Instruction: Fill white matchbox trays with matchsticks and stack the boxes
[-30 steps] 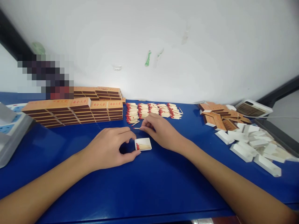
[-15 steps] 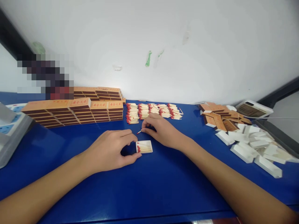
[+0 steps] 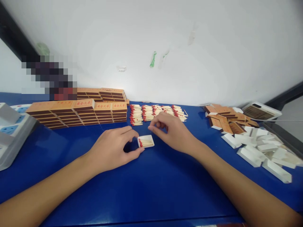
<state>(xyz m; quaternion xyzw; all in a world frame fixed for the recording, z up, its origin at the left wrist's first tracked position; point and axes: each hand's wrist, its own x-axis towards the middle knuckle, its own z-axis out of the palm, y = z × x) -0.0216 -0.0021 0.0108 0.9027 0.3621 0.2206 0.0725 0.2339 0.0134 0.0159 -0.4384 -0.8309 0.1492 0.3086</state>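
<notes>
My left hand (image 3: 115, 148) holds a small white matchbox tray (image 3: 150, 138) at its left end, between thumb and fingers. Inside the tray lie several matches (image 3: 146, 143), their red heads toward that hand. Just right of the tray and above the table hovers my right hand (image 3: 174, 130), fingers loosely curled, a small gap between thumb and forefinger. I see no match in it. Behind it, loose red-headed matches (image 3: 136, 115) lie in several bunches side by side, some partly hidden by the right hand.
Stacked matchboxes (image 3: 78, 113) stand at the back left, beside a plastic container (image 3: 20, 142). At right are a pile of matchbox sleeves (image 3: 220, 115), a heap of white trays (image 3: 252, 156) and a white-rimmed object (image 3: 260, 111). A white wall (image 3: 189, 69) rises behind the blue table (image 3: 142, 189).
The match that my right hand pinched no longer shows between its fingers. That hand has shifted right and its fingertips have loosened. My left hand stays on the tray.
</notes>
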